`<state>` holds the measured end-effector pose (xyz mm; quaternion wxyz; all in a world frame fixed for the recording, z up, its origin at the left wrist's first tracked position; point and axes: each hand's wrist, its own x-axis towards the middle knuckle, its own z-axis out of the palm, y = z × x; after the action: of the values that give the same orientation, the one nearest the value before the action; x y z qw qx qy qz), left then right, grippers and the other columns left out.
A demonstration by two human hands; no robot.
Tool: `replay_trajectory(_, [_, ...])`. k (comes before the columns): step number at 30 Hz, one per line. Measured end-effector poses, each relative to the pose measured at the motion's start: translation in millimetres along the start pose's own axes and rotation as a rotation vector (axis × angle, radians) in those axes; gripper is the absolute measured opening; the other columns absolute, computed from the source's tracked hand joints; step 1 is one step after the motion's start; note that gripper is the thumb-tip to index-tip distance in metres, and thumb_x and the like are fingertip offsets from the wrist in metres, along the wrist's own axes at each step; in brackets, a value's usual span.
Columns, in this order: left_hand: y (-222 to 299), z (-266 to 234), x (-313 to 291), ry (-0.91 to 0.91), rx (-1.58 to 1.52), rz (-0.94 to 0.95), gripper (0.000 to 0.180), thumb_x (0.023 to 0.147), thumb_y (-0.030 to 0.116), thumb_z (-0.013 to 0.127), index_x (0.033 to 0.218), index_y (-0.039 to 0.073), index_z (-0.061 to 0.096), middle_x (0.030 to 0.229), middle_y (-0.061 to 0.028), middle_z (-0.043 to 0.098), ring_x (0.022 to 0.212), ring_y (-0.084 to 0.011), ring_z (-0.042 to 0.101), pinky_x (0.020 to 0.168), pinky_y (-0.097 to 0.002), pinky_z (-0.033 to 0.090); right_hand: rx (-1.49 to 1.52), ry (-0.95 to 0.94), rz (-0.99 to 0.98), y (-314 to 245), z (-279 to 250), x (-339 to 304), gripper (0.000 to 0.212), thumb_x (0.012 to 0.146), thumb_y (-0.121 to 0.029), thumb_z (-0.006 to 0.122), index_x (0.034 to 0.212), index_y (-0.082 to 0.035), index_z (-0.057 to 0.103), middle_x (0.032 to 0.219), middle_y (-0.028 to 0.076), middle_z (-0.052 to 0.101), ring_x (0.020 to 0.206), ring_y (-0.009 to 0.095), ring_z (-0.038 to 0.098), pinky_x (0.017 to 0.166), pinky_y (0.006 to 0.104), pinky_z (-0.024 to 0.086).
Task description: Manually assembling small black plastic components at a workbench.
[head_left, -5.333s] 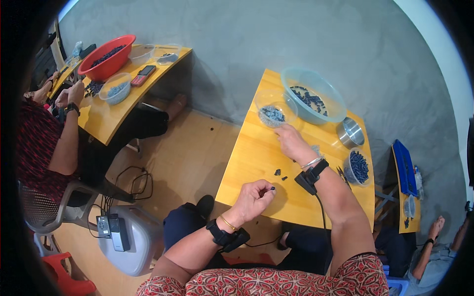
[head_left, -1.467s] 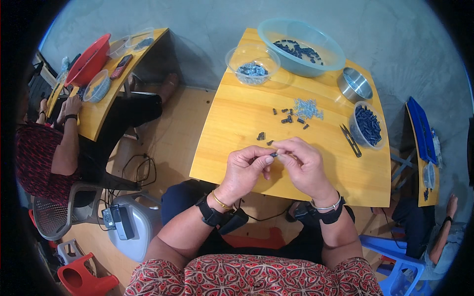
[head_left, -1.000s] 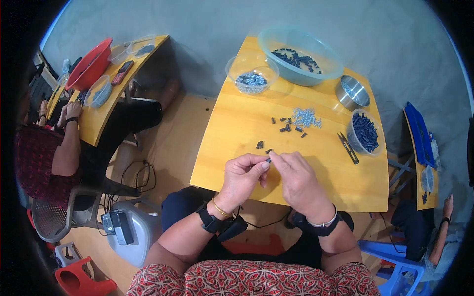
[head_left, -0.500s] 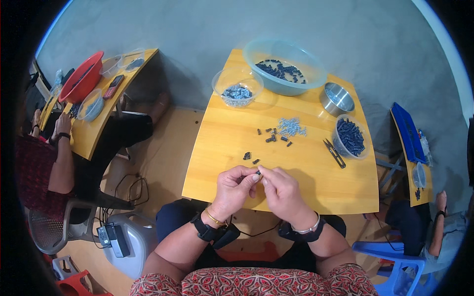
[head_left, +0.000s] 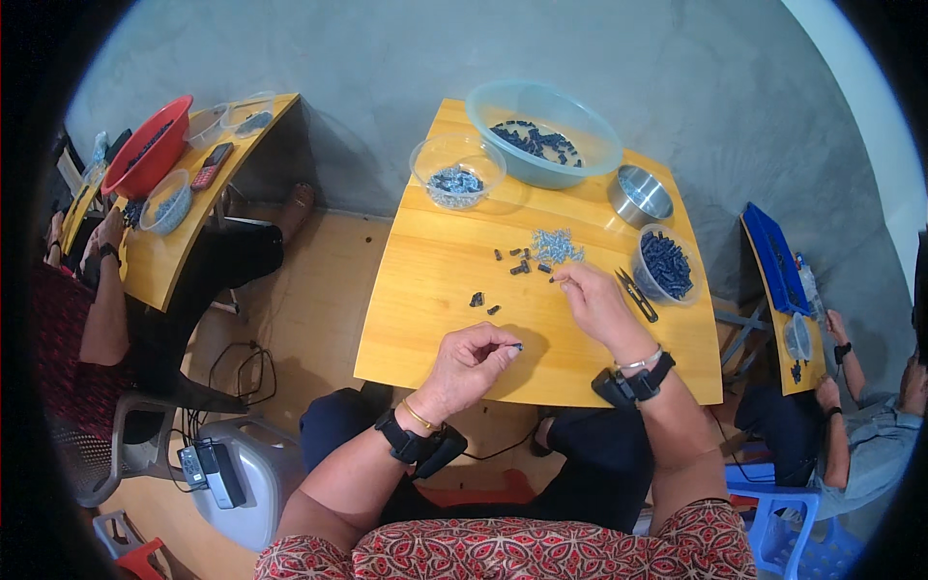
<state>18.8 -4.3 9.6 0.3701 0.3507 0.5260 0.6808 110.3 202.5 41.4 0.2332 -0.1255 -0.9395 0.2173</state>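
1. Head view: the hands have just parted, leaving the left hand (head_left: 470, 367) alone pinching a small dark piece (head_left: 518, 347) over the yellow table (head_left: 416, 290).
2. The right hand (head_left: 601, 307) is near the silvery pile (head_left: 556, 246); whether it pinches anything, I cannot tell.

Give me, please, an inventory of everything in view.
Tables: at least three, yellow, centre, left, right.
Blue basin: one, pale blue, centre table.
Red basin: one, red, left table.
Tubs: at least six, clear, on the tables.
Bowl: one, silver, right of blue basin.
Snips: one, black, centre table, right side.
Small pieces: one heap, silvery, centre table.
Dark pieces: many, black, on tables, in basins and tubs.
Phone: one, red and black, left table.
Case: one, blue, right table.
Chair: one, grey, left.
Stools: at least three, grey, red, blue, floor.
Co-workers: at least two, red and grey tops, left and right.
Left hand: one, bare, pinching a dark piece.
Right hand: one, bare, heap's near side.
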Motion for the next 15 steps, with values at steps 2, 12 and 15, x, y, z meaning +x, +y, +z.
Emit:
replay_trajectory(2, [0, 0, -1, 0.035, -0.053, -0.009, 0.007, 0.084, 0.006, 0.059, 0.088, 0.001, 0.063, 0.071, 0.0026, 0.055, 0.062, -0.0029, 0.046, 0.057, -0.0172, 0.039, -0.047, -0.035, -0.044, 2, -2, 7, 0.012, 0.077, 0.001, 0.053, 0.088, -0.002, 0.057, 0.077, 0.016, 0.058, 0.072, 0.033, 0.057, 0.064, 0.0360, 0.046])
replay_trajectory(12, [-3, -6, 3, 0.085, -0.147, -0.048, 0.010, 0.084, 0.005, 0.059, 0.092, 0.000, 0.062, 0.071, 0.0007, 0.058, 0.054, -0.0037, 0.048, 0.049, -0.0177, 0.041, -0.085, -0.178, -0.081, 18, 2, 14, 0.011, 0.074, 0.002, 0.054, 0.084, -0.002, 0.053, 0.076, 0.015, 0.056, 0.072, 0.032, 0.056, 0.063, 0.0355, 0.045])
replay_trajectory(15, [-2, -8, 5, 0.118, -0.226, -0.041, 0.011, 0.084, 0.005, 0.058, 0.093, -0.001, 0.062, 0.072, -0.0018, 0.059, 0.056, -0.0071, 0.051, 0.050, -0.0197, 0.043, 0.064, -0.202, 0.046, -4, -1, 10, 0.009, 0.077, 0.003, 0.053, 0.085, -0.001, 0.053, 0.073, 0.010, 0.056, 0.068, 0.020, 0.057, 0.060, 0.0289, 0.045])
